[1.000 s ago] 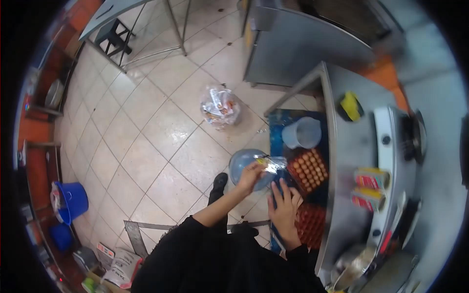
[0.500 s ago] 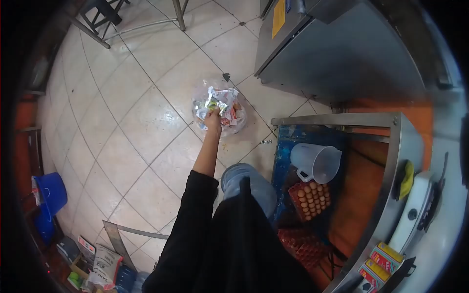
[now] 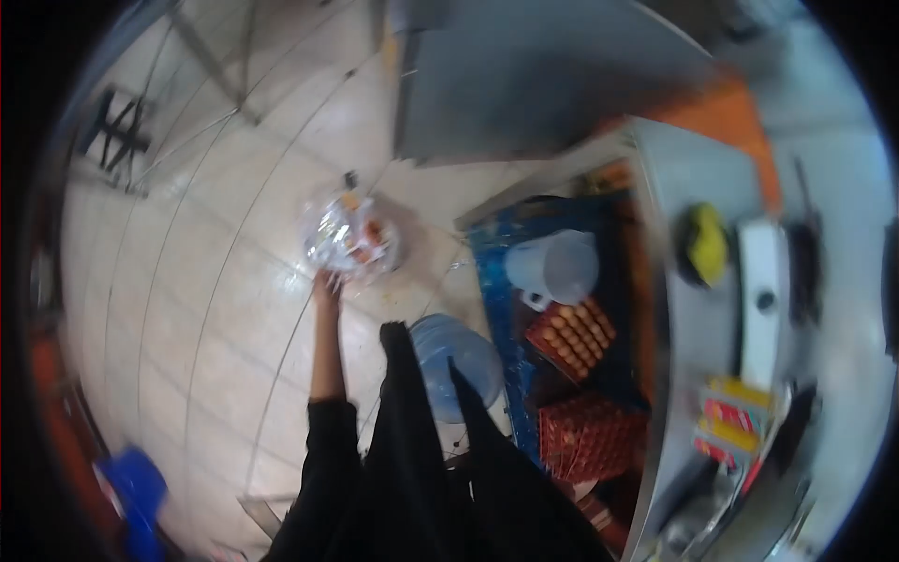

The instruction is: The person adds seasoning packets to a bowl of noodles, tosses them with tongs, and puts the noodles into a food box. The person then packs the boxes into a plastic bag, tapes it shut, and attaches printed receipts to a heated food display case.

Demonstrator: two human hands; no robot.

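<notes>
Evidently, silvery scraps (image 3: 334, 223) are lying inside the clear, rounded plastic bag (image 3: 361, 255); the left hand (image 3: 327, 283) is resting at its edge, grip and what remains unclear.

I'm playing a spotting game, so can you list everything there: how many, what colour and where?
Rubbish bag: 1, clear, on the floor
Pitcher: 1, whitish, on a blue surface
Eggs: many, brown, in a red tray beside the pitcher
Egg trays: a stack, red, near the eggs
Container: 1, pale blue, on the floor
Boxes: 2, yellow and red, on the metal counter
Stove: 1, white, far side of the counter
Bucket: at least 1, blue, lower left, blurred
Stool: 1, dark, upper left
Left hand: 1, bare, at the bag's near edge
Sleeve: 1, black, on that arm
</notes>
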